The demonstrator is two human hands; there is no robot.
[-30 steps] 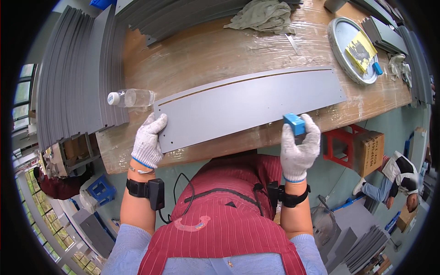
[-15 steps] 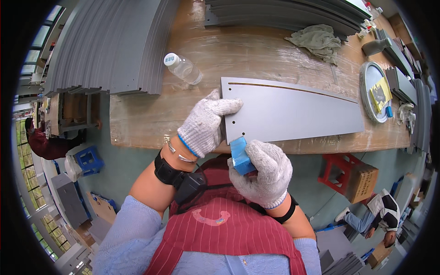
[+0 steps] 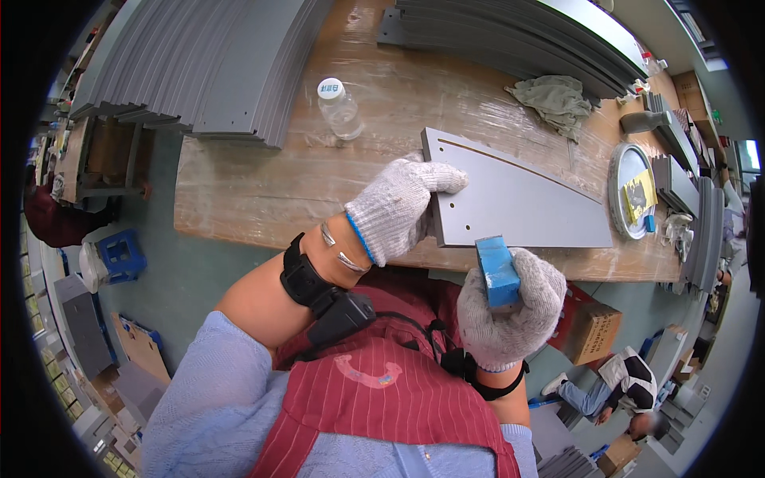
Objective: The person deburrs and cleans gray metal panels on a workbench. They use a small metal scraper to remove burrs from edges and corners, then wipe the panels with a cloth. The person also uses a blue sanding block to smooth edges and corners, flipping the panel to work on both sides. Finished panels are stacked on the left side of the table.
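Observation:
A long grey tapered panel [image 3: 518, 195] with a narrow slot along its far edge and several small dark holes near its wide left end is tilted over the table. My left hand [image 3: 398, 203], in a knitted white glove, grips that wide end with the thumb on top; its other fingers are hidden beneath. In my gloved right hand [image 3: 514, 315] is a worn blue block [image 3: 498, 271], held just by the panel's near edge. Whether block and panel touch is hard to tell.
A film-covered table [image 3: 263, 183] carries a capped clear bottle [image 3: 340, 110], grey panel stacks [image 3: 215, 72], a crumpled cloth [image 3: 554, 103] and a round lid [image 3: 620, 183] with a yellow sheet. A cardboard box [image 3: 590, 334] stands beyond the near edge; another person [image 3: 621, 382] is at lower right.
Both hands have shifted right in the picture, along with the panel and the blue block. The panel has tilted, and the block now points upward more. The whole view has turned slightly.

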